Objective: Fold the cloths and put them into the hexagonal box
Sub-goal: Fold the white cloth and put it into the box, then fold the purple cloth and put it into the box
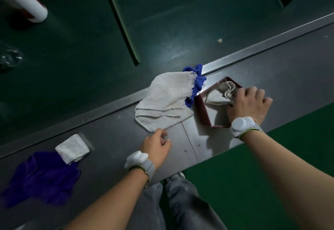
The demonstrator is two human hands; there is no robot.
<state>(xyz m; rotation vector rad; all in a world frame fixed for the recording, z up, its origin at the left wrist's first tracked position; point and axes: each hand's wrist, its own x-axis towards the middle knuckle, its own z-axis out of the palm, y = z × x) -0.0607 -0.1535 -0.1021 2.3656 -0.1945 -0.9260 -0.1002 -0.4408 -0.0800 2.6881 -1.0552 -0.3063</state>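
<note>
1. The right hand (247, 103) is down inside the hexagonal box (202, 110), fingers curled over a folded beige cloth (218, 96) and pressing it against the box's far side. Looks like it's gripping the cloth, but the fingertips are tucked under so I can't be totally sure.
2. The box itself is dark red and sits on the metal worktop (289, 70) near the far edge, a bit right of the middle.
3. The left hand (155, 145) is loosely curled with nothing in it, thumb and fingertips right at the near corner of the big white towel (166, 101), barely touching it if at all.
4. That towel is rumpled and spread flat, just left of the box, and hangs partly over the worktop's far edge.
5. A blue cloth (197, 83) is bunched up between the towel and the box, mostly buried under the towel.
6. Over toward the left end of the worktop there's a small folded white cloth (72, 148) lying on the edge of a crumpled purple cloth (43, 177).
7. Both wrists have white wristbands (242, 125) with a chunky puck on top.
</note>
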